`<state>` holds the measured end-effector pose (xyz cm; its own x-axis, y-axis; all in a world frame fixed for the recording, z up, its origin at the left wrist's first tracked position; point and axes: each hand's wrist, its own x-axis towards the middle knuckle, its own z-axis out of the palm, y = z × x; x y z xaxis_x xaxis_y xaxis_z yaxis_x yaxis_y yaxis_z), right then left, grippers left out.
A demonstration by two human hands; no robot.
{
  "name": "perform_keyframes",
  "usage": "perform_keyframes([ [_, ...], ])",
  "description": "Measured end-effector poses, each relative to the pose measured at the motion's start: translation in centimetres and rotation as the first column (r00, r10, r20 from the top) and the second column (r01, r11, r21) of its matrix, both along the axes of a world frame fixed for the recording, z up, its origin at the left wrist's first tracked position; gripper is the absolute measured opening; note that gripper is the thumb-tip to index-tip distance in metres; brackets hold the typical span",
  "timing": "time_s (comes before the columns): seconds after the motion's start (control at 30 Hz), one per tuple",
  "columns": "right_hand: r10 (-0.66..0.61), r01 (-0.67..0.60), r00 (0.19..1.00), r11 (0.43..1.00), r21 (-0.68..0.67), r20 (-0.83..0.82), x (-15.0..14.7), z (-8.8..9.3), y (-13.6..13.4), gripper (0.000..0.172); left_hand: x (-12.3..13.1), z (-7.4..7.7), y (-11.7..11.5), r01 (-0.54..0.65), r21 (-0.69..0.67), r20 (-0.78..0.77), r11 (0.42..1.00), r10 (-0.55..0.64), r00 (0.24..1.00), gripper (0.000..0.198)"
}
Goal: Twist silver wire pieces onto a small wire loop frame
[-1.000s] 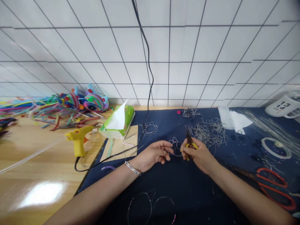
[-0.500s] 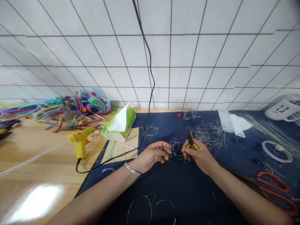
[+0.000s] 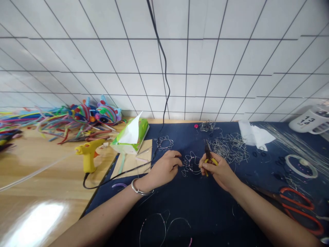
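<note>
My right hand [image 3: 220, 171] is closed around small pliers with yellow handles [image 3: 212, 162], their dark jaws pointing away from me. Its fingertips also touch the right side of a flower-shaped wire ring with small beads [image 3: 191, 164]. Just left of that ring is my left hand [image 3: 166, 167], palm down, fingers loosely bent and apart; nothing shows in them. A second looped wire ring [image 3: 165, 143] lies beyond my left hand on the dark blue mat [image 3: 185, 202]. Nearer to me are thin beaded wire hoops [image 3: 153, 215].
Tangled wire [image 3: 228, 148] is heaped behind my right hand. Orange-handled scissors [image 3: 298, 199], a white ring [image 3: 288, 161] and a mug [image 3: 305, 120] are at right. At left are a tissue pack [image 3: 132, 137] and a yellow glue gun [image 3: 88, 157], its cord [image 3: 120, 174] crossing the mat.
My left hand has come off the beaded wire ring, shifting slightly left and turning palm down. My right hand stays almost in place with the pliers.
</note>
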<state>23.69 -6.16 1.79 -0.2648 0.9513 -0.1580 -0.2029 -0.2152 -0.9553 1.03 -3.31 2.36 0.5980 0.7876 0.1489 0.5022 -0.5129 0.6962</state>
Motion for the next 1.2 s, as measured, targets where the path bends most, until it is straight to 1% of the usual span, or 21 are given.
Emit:
perform_keyframes([
  [0.07,-0.001,0.001,1.000,1.000,0.000,-0.004,-0.1,0.1,0.0,0.017,0.0,0.0,0.0,-0.019,0.089,-0.001,0.996,0.019,1.000,0.028],
  [0.1,0.000,0.000,1.000,1.000,-0.001,-0.008,-0.2,0.2,-0.1,0.017,0.0,0.0,0.0,-0.029,0.108,0.016,0.994,0.028,0.999,0.028],
  [0.17,-0.002,0.001,1.000,1.000,-0.007,-0.018,-0.4,0.4,-0.2,0.016,0.1,0.0,0.0,-0.058,0.089,0.089,0.994,0.050,0.995,0.029],
  [0.23,-0.001,0.001,1.000,1.000,-0.019,-0.030,-0.5,0.6,-0.4,0.017,0.3,0.0,-0.2,-0.081,-0.014,0.200,0.997,0.082,0.976,0.031],
  [0.3,-0.001,0.000,0.999,1.000,-0.030,-0.040,-0.7,0.7,-0.6,0.017,0.6,0.1,-0.5,-0.054,-0.209,0.313,0.976,0.119,0.942,0.034],
  [0.33,0.002,-0.003,0.999,0.999,-0.034,-0.045,-0.7,0.7,-0.6,0.017,0.8,0.1,-0.7,-0.013,-0.335,0.359,0.942,0.140,0.923,0.036],
  [0.37,0.007,-0.009,0.999,0.999,-0.037,-0.049,-0.8,0.7,-0.7,0.017,1.0,0.2,-0.9,0.060,-0.452,0.407,0.890,0.145,0.902,0.036],
  [0.43,0.017,-0.019,0.998,0.999,-0.035,-0.061,-0.8,0.7,-0.8,0.016,1.3,0.1,-1.3,0.207,-0.612,0.501,0.764,0.172,0.848,0.035],
  [0.47,0.024,-0.026,0.998,0.999,-0.035,-0.066,-0.9,0.6,-0.8,0.016,1.4,0.1,-1.4,0.263,-0.655,0.532,0.708,0.185,0.827,0.034],
  [0.5,0.026,-0.029,0.997,0.999,-0.033,-0.072,-0.9,0.6,-0.7,0.016,1.5,0.0,-1.5,0.299,-0.683,0.550,0.667,0.199,0.811,0.032],
  [0.53,0.026,-0.029,0.997,0.999,-0.034,-0.075,-0.8,0.5,-0.7,0.017,1.5,0.0,-1.5,0.315,-0.699,0.557,0.642,0.213,0.803,0.031],
  [0.57,0.024,-0.027,0.997,0.999,-0.036,-0.075,-0.8,0.5,-0.7,0.017,1.5,-0.1,-1.5,0.315,-0.709,0.558,0.631,0.228,0.798,0.030],
  [0.77,-0.011,0.009,0.998,0.999,-0.040,-0.061,-0.7,0.5,-0.5,0.018,1.2,-0.5,-1.0,0.260,-0.717,0.552,0.647,0.299,0.778,0.022],
  [0.93,-0.011,0.010,0.999,1.000,-0.028,-0.049,-0.4,0.5,-0.4,0.018,1.1,-0.2,-0.9,0.223,-0.724,0.536,0.653,0.329,0.778,0.019],
  [1.1,0.011,-0.012,1.000,1.000,-0.013,-0.026,-0.5,0.4,-0.5,0.016,1.2,0.2,-1.0,0.182,-0.750,0.512,0.635,0.385,0.768,0.022],
  [1.2,0.029,-0.029,0.999,1.000,-0.013,-0.013,-0.6,0.3,-0.6,0.015,1.3,0.1,-1.0,0.161,-0.752,0.504,0.639,0.399,0.766,0.023],
])
